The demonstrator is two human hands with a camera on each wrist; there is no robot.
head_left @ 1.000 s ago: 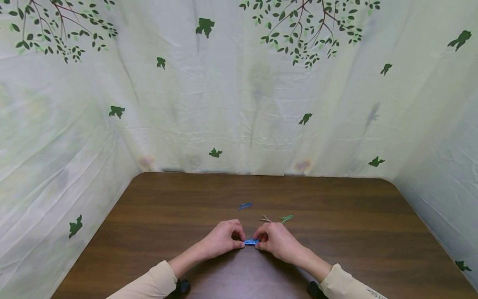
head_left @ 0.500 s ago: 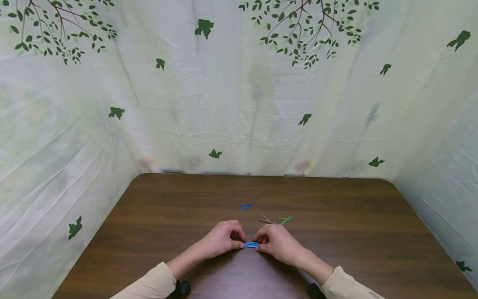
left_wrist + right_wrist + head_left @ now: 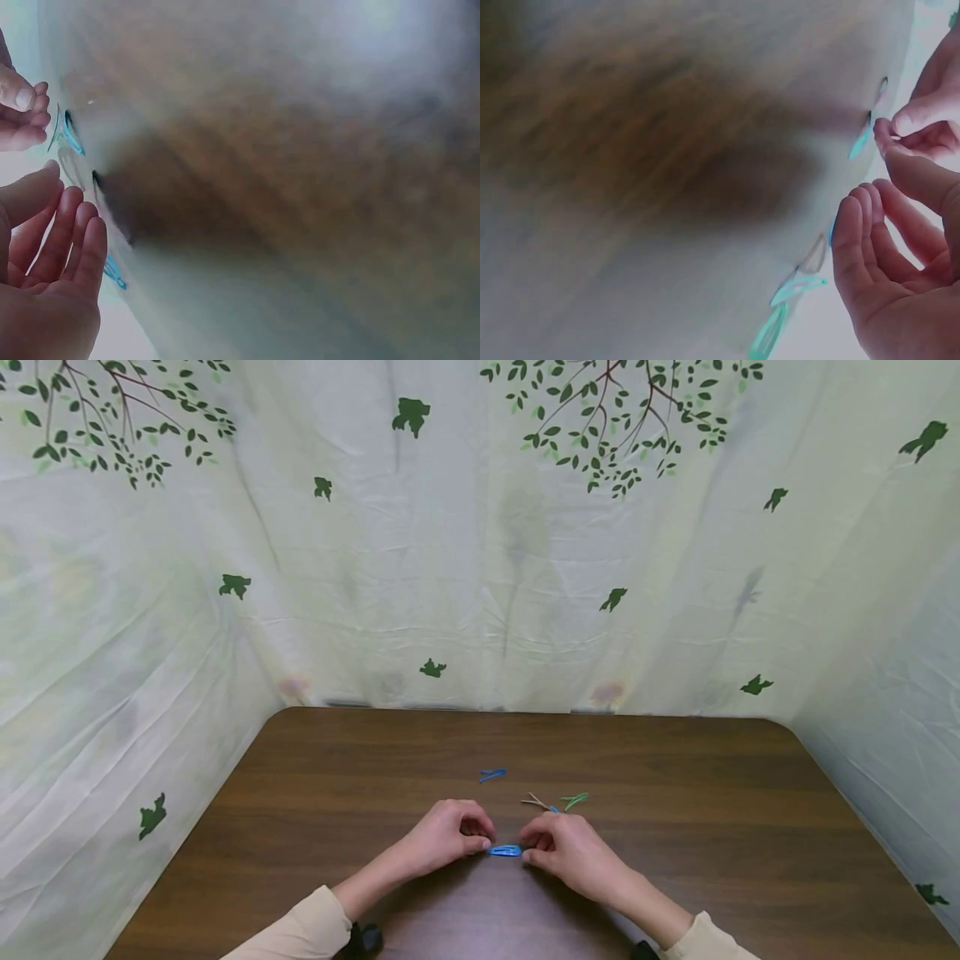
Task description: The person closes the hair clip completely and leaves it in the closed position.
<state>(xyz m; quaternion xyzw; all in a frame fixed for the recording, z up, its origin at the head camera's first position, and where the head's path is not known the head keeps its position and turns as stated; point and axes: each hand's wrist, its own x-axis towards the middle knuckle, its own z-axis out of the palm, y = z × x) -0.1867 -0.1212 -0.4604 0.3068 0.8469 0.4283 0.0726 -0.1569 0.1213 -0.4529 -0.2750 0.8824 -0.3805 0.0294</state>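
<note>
A blue snap hair clip (image 3: 505, 850) lies crosswise between the two hands in the head view, near the middle front of the table. My left hand (image 3: 452, 831) is at its left end, thumb tip right at the edge and slightly above it, fingers loosely bent. Just off the right end is my right hand (image 3: 572, 852), with a small gap between thumb and clip. In the right wrist view the right hand (image 3: 900, 262) has its thumb apart from the relaxed fingers. The left hand (image 3: 56, 262) also looks loose in the left wrist view.
Beyond the hands lie another blue hair clip (image 3: 492, 774), a beige hair clip (image 3: 534, 801) and a green hair clip (image 3: 575, 799). A small blue piece (image 3: 554, 809) shows beside the beige one. The brown table (image 3: 337, 760) meets a leaf-printed curtain (image 3: 480, 568) at the back.
My right hand has moved right, off the clip's end. The left thumb has risen a little above the left end. The clip between them has stayed nearly in place.
</note>
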